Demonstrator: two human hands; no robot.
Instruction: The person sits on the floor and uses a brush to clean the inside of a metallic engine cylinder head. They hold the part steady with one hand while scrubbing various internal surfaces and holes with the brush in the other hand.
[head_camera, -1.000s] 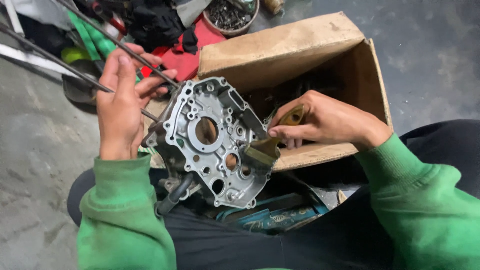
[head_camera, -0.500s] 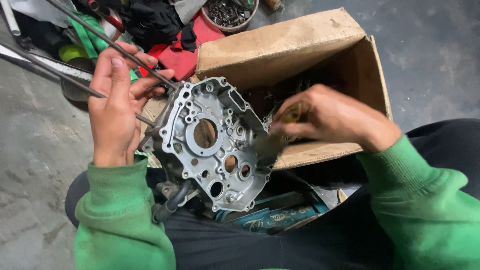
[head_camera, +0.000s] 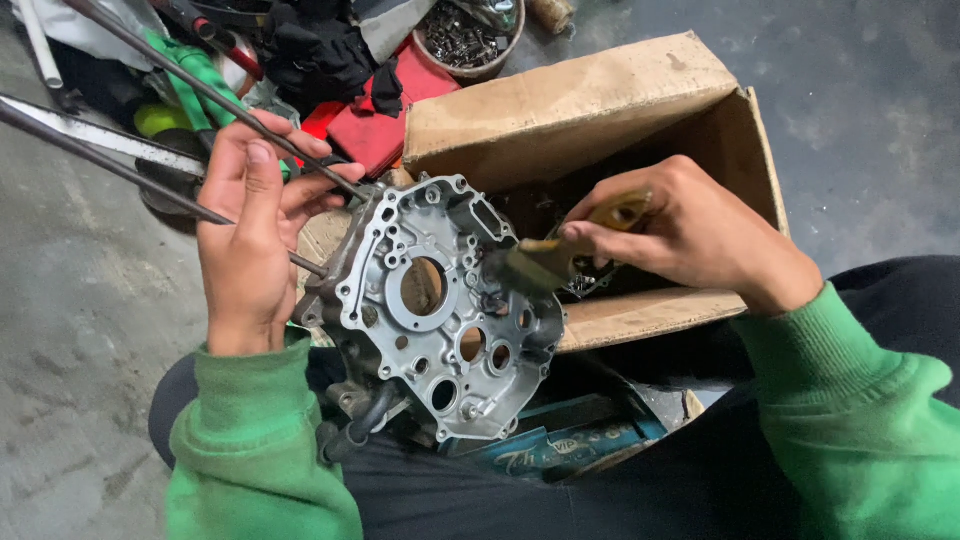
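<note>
A silver aluminium engine crankcase half (head_camera: 440, 310) with several round bores stands tilted on my lap. My left hand (head_camera: 250, 240) steadies its left edge, fingers spread along the rim and against two long metal studs (head_camera: 190, 85) that stick out up and to the left. My right hand (head_camera: 680, 230) grips a paintbrush (head_camera: 560, 255) with a yellowish wooden handle. Its dark bristles press on the crankcase's upper right face.
An open cardboard box (head_camera: 590, 110) lies behind the crankcase with small metal parts inside. A bowl of screws and bolts (head_camera: 465, 40), red cloth (head_camera: 370, 125), black rags and green items lie on the grey concrete floor at the top left. A blue tool (head_camera: 560, 445) sits beside my leg.
My right hand has moved the brush up from the lower right edge of the crankcase to its upper right face. My left hand has shifted slightly on the rim.
</note>
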